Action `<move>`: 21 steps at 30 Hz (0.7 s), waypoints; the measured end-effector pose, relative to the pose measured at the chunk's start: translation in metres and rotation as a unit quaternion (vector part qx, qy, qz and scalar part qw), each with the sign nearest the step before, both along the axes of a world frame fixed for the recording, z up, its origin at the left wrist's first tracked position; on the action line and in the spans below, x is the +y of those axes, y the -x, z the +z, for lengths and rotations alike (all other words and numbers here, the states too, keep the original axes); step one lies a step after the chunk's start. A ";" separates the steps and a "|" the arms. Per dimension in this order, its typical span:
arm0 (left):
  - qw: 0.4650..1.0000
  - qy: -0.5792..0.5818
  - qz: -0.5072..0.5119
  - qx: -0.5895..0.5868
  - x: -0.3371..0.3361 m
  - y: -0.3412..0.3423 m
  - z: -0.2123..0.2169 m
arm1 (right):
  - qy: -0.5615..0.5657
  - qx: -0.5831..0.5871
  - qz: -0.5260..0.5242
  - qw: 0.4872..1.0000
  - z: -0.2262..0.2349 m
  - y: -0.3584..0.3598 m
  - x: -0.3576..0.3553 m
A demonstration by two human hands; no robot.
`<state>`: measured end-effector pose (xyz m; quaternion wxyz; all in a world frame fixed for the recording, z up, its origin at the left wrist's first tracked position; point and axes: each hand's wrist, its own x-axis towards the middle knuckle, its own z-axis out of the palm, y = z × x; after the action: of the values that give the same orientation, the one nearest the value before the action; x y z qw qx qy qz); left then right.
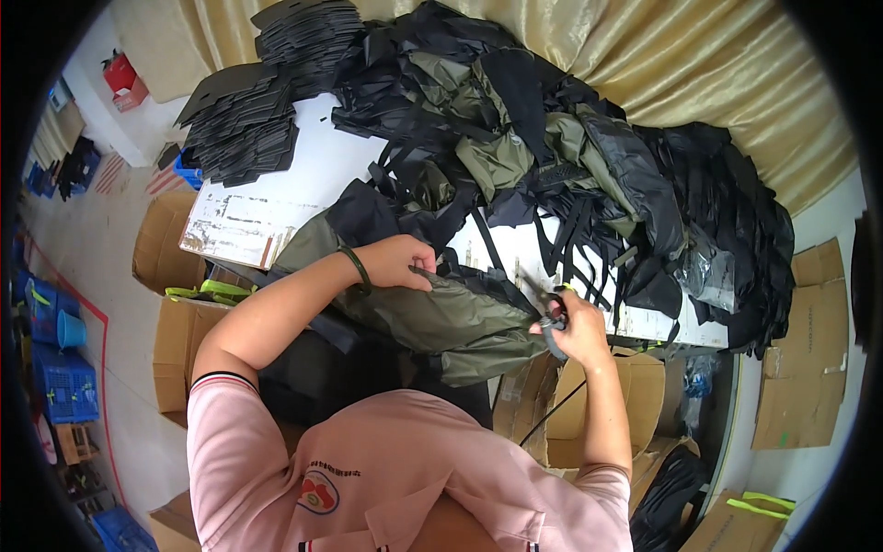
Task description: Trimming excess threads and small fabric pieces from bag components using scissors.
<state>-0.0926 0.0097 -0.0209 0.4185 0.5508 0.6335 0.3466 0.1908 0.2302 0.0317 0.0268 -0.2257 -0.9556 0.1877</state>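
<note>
Scissors sit gripped in the right hand, blades at a strap of the olive-green bag, which the left hand pinches against the white table by its near edge. Trimming looks barely started: a big heap of bags waits behind. Cardboard boxes crowd below, leaving little room.

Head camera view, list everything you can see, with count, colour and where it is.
Olive-green bag: one, olive and black, table's near edge, under both hands.
Scissors: one, dark handles, in right hand.
Bag pile: many, black and olive, across table.
Flat black panels: two stacks, table's far left.
Table: one, white.
Cardboard boxes: several, brown, floor around table.
Blue crates: several, left floor.
Curtain: one, beige, behind table.
Left hand: gripping bag.
Right hand: holding scissors.
</note>
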 end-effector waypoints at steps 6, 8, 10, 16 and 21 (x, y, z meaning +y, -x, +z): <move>0.996 -0.014 -0.003 -0.087 -0.001 -0.004 -0.008 | -0.099 -0.006 0.192 0.976 0.014 0.042 -0.010; 0.995 -0.015 -0.001 -0.100 -0.002 -0.003 -0.009 | -0.082 -0.027 0.206 0.975 0.018 0.053 -0.015; 0.997 -0.020 -0.005 -0.076 -0.003 -0.004 -0.007 | -0.096 -0.035 0.212 0.972 0.020 0.058 -0.018; 0.996 -0.022 -0.005 -0.082 -0.006 -0.005 -0.004 | -0.072 -0.051 0.222 0.971 0.021 0.064 -0.023; 0.997 -0.030 -0.003 -0.068 -0.008 -0.005 0.001 | -0.069 -0.060 0.214 0.973 0.017 0.064 -0.025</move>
<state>-0.0871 0.0014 -0.0202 0.4447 0.5399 0.5914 0.4013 0.1266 0.2053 0.0490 -0.0555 -0.0241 -0.9922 0.1092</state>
